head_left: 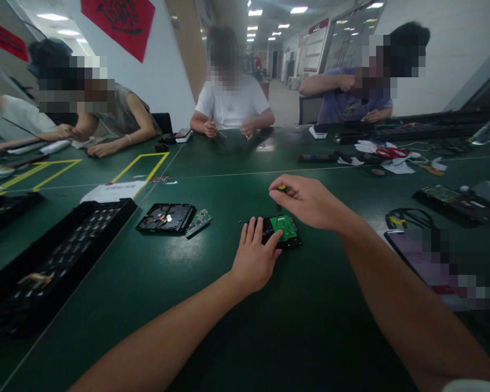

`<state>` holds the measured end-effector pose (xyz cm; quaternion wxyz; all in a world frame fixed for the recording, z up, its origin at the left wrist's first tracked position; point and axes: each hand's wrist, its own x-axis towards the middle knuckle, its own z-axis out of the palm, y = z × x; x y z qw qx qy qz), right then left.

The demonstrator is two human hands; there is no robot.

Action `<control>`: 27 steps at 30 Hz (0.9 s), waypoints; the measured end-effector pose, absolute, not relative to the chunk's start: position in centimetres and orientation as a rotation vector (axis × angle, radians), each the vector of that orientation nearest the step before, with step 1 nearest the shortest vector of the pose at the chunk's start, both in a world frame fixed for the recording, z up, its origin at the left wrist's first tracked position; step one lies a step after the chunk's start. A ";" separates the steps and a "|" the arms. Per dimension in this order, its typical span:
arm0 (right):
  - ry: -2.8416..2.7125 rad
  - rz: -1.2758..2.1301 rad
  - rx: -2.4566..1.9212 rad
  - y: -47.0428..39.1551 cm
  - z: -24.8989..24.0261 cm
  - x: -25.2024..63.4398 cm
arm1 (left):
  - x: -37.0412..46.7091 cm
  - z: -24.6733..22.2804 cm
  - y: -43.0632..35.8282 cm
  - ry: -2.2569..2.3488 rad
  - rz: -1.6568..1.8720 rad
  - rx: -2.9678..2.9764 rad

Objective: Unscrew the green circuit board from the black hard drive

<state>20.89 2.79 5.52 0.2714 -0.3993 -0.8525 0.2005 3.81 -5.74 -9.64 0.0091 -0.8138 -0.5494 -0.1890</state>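
Note:
A hard drive [294, 239] with a green circuit board [285, 227] facing up lies on the table in front of me. My left hand [255, 256] presses on its left and near side, fingers over the casing and thumb by the board, holding it down. Above the drive's far side, my right hand [310, 201] is closed around a screwdriver [282, 188] with a yellow and black handle. The shaft points down at the drive, and its tip is hard to make out. To the left sits another hard drive [167, 218], beside a loose circuit board [199, 220].
A long black tray [65, 256] runs along the left. On the right are a drive-like unit [453, 202], a coiled black cable [408, 216] and a phone-like device [424, 261]. Red-handled scissors [392, 153] lie among scraps farther back. Several people sit across the green table.

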 end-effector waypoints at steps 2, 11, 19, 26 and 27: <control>-2.309 0.556 -1.044 2.9 5.5 20.9 | 3.8 -9.7 -5.7 -1.712 -0.593 -2.542; -2.299 0.586 -1.061 3.0 5.3 20.9 | 3.6 -10.3 -5.5 -1.688 -0.595 -2.526; -2.284 0.663 -1.066 2.2 5.4 20.5 | 3.8 -10.2 -5.5 -1.680 -0.613 -2.527; -2.299 0.625 -1.066 2.0 5.7 20.5 | 3.3 -10.4 -5.3 -1.708 -0.772 -2.515; -2.300 0.629 -1.065 2.1 5.7 20.6 | 3.2 -10.3 -5.2 -1.706 -0.789 -2.508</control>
